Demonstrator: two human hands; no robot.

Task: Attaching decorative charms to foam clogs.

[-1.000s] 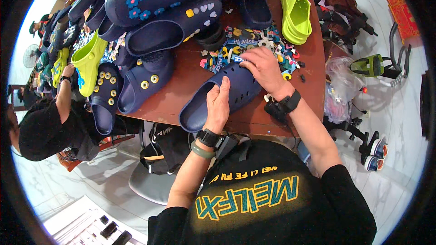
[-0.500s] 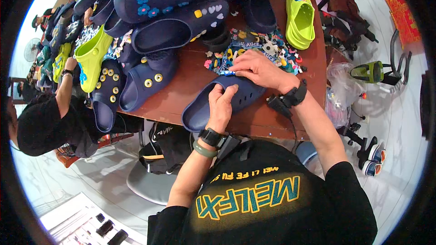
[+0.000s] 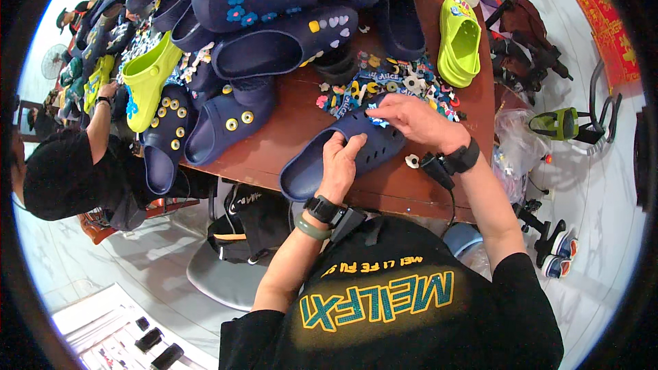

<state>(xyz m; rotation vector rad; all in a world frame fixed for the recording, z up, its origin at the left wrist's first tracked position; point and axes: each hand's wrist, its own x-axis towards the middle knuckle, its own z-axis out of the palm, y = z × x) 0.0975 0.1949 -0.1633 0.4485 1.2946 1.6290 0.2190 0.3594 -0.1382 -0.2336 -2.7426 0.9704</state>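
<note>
A navy clog (image 3: 343, 154) is lain near the table's (image 3: 288, 130) near edge, gripped by the left hand (image 3: 340, 164) at 6 o'clock, its toe pinched by the right hand (image 3: 411, 120), charms (image 3: 391, 85) crowding 12 o'clock.

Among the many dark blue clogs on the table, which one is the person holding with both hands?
The plain navy clog at the table's near edge: left hand and right hand both touch it, and it alone shows no charms.

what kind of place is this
Likely a small workshop or stall where foam clogs get decorated: a wooden table piled with navy clogs, a heap of colourful charms, and a co-worker alongside.
</note>
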